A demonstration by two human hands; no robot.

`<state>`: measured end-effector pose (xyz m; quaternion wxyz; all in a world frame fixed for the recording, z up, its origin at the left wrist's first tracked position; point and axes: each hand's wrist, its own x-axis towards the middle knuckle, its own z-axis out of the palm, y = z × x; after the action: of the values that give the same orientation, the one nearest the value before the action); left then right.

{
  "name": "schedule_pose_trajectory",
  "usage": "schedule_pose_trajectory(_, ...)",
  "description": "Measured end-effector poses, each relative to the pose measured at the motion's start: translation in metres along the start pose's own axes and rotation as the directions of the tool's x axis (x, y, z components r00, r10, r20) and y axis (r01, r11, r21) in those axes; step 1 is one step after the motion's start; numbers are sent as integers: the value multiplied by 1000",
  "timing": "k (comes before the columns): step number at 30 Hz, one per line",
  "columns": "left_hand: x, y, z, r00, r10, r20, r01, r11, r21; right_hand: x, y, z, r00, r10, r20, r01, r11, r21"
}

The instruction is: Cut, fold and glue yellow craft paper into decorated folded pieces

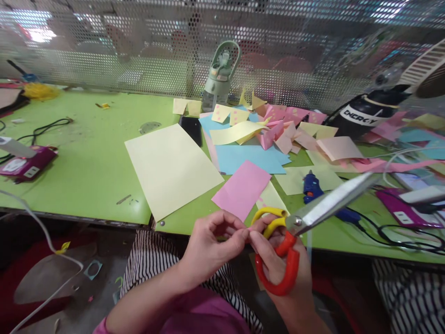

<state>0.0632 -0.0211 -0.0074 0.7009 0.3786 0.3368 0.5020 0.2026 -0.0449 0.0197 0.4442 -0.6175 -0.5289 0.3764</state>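
Note:
My right hand [278, 260] holds scissors [297, 223] with yellow and red handles, their blades pointing up and right. Its thumb and finger meet the fingertips of my left hand [213, 246] around a tiny pink piece [249, 228], mostly hidden. My left hand is closed in a pinch on that piece. Just beyond my hands lies a pink paper [242, 189], partly over a pale yellow piece [271, 198] with pink bits on it. A large pale yellow sheet [173, 171] rests to the left.
Blue paper [248, 159], cut yellow and pink papers and a black phone [191, 130] lie behind. A bottle [219, 76] stands near the perforated screen. At right are a blue glue gun [312, 187], cables and a purple power strip [405, 211]; another purple strip [29, 163] is left.

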Motion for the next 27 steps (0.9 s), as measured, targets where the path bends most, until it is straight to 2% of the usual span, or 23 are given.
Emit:
schedule_pose_trajectory(2,2,6,-4,1000,-21,-5,21,999,-35,-1,3,-8,998,41,57,-43,999,32)
schedule_pose_trajectory(3,3,10,-7,1000,-25,-3,25,998,-55,-2,5,-15,991,79,106,-79,997,-4)
schedule_pose_trajectory(5,6,17,-12,1000,-14,-1,14,995,-98,-5,10,-31,965,193,179,-153,965,-214)
schedule_pose_trajectory(7,9,21,-16,1000,16,3,-15,989,-149,-7,17,-46,959,227,170,-137,894,-427)
schedule_pose_trajectory(10,11,20,-18,997,66,41,-56,976,-211,-8,25,-58,966,177,186,-46,832,-553)
schedule_pose_trajectory(14,10,12,-16,989,119,90,-96,969,-230,-8,27,-56,962,156,225,-9,840,-542)
schedule_pose_trajectory(21,8,6,-14,979,169,111,-139,960,-244,-8,25,-51,959,203,195,-68,839,-540)
schedule_pose_trajectory(27,7,8,-14,980,162,113,-131,960,-246,-8,23,-51,946,248,209,-110,852,-513)
